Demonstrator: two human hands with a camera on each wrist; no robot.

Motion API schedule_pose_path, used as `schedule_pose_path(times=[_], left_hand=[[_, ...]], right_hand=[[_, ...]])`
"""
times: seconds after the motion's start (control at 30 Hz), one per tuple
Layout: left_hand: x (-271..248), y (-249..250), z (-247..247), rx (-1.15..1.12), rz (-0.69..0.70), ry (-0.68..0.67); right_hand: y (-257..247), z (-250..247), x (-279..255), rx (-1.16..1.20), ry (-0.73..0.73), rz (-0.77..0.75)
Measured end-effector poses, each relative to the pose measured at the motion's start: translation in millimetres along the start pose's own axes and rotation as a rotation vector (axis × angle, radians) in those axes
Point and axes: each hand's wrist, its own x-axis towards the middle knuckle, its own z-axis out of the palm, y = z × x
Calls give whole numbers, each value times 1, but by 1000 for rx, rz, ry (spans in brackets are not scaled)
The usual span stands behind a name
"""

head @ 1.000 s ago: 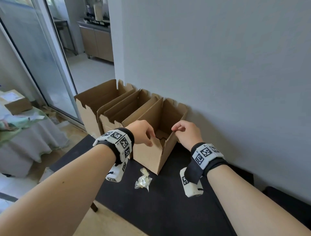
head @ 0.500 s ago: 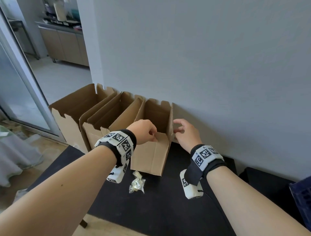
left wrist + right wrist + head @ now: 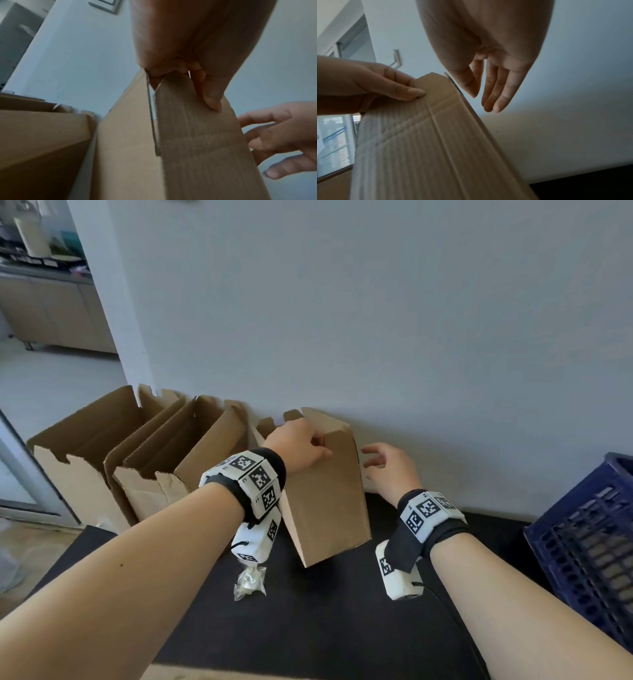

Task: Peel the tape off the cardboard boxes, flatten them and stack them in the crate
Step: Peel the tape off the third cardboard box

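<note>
Against the far wall on the desk (image 3: 325, 628), the collapsed box (image 3: 325, 491) stands pinched at its top by the left hand (image 3: 298, 445), the right hand (image 3: 387, 470) released beside it, so its panels could spring open before reaching the crate (image 3: 589, 542).

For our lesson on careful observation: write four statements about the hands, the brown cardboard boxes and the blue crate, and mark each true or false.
1. The left hand grips the top edge of the collapsed brown cardboard box. True.
2. The right hand pinches that box. False: its fingers are spread, holding nothing.
3. The blue plastic crate stands on the right. True.
4. All three boxes are flattened. False: the two open cardboard boxes on the left still stand open.
</note>
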Motion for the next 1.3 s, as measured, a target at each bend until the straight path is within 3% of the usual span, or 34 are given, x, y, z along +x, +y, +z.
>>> schedule_pose_path(times=[0.2, 0.37, 0.63, 1.17, 1.3], left_hand=[[16, 26, 0, -361, -156, 122], [25, 32, 1, -697, -341, 131], [43, -5, 22, -887, -644, 86], [42, -36, 21, -562, -703, 62], [46, -33, 18, -351, -627, 206]], right_hand=[[21, -31, -7, -22, 180, 88], [33, -55, -14, -70, 302, 181], [39, -59, -10, 18, 174, 279], [29, -30, 20, 25, -61, 184], [27, -29, 28, -5, -82, 176]])
